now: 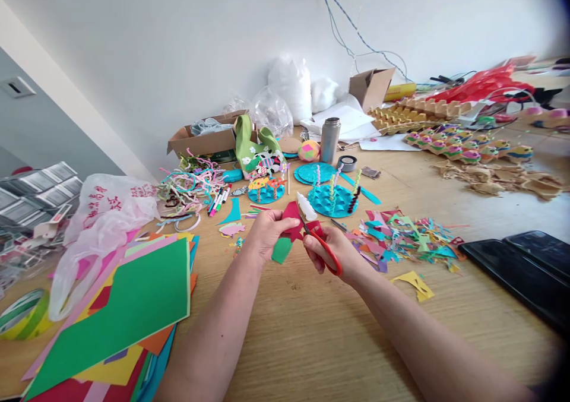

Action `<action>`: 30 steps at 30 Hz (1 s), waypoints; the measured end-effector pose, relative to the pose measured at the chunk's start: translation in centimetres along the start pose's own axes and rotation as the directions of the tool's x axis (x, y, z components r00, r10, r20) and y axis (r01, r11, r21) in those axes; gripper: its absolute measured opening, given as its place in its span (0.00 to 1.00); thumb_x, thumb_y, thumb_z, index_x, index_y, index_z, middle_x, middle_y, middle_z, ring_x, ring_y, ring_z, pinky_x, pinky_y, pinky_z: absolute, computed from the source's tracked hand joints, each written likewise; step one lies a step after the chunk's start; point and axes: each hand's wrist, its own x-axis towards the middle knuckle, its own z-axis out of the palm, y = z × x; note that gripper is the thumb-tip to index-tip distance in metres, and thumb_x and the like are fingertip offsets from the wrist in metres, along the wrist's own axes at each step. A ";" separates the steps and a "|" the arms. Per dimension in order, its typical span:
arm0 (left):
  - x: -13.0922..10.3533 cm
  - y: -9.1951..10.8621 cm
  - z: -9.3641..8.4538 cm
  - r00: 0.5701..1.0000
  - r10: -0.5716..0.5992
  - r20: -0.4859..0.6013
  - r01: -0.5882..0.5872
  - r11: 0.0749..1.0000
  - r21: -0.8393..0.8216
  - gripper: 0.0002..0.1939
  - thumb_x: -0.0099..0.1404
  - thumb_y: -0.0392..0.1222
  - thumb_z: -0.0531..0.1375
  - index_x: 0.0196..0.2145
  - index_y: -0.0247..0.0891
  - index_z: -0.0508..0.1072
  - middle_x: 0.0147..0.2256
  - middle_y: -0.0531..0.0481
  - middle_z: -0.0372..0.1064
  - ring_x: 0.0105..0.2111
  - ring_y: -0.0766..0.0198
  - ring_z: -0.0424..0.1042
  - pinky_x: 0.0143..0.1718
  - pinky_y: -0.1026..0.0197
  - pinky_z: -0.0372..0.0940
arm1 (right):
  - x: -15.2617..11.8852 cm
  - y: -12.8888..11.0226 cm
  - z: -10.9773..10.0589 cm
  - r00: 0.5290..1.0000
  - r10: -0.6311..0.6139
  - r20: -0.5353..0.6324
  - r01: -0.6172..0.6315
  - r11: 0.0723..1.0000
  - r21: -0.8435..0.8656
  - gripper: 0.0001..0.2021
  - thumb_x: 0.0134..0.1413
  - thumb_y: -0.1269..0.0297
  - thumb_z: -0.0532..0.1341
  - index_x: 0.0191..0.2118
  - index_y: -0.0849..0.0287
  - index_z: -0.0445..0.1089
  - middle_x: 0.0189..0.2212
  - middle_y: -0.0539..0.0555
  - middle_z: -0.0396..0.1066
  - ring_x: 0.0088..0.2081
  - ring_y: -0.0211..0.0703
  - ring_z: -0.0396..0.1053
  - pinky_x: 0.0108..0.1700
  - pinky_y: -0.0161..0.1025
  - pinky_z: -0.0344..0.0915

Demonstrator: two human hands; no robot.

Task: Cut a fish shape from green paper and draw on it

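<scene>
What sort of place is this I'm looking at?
Most likely a craft workspace, though I can't tell whether it's a home or a workshop. The right hand has scissors on red paper, coloured sheets lie stacked at left, and scraps are piled at right.

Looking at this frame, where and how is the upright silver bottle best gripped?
Probably around the upper half of the silver bottle, from the near side, with the grip level: its body is roughly cylindrical and upright, rising above the patterned ball on its left and the tape roll by its base on the right. The right hand holds scissors, so would need freeing first.
</scene>
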 end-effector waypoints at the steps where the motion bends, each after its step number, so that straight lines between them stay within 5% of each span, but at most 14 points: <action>1: 0.0 0.0 0.0 1.000 -0.001 0.000 0.001 1.000 0.000 0.12 0.41 0.40 0.69 0.24 0.31 0.76 0.24 0.49 0.72 0.22 0.68 0.68 0.28 0.64 0.62 | 0.0 0.0 0.0 1.000 0.001 -0.003 -0.001 1.000 0.005 0.25 0.42 0.39 0.62 0.18 0.56 0.57 0.09 0.46 0.59 0.10 0.32 0.56 0.12 0.31 0.55; 30: 0.0 -0.1 -0.1 1.000 -0.017 0.000 0.017 1.000 0.019 0.12 0.41 0.40 0.68 0.24 0.31 0.75 0.24 0.48 0.72 0.21 0.69 0.67 0.25 0.66 0.63 | 0.0 0.2 0.1 1.000 0.015 -0.008 -0.015 1.000 0.015 0.24 0.41 0.40 0.63 0.19 0.57 0.57 0.09 0.44 0.59 0.10 0.32 0.56 0.13 0.31 0.55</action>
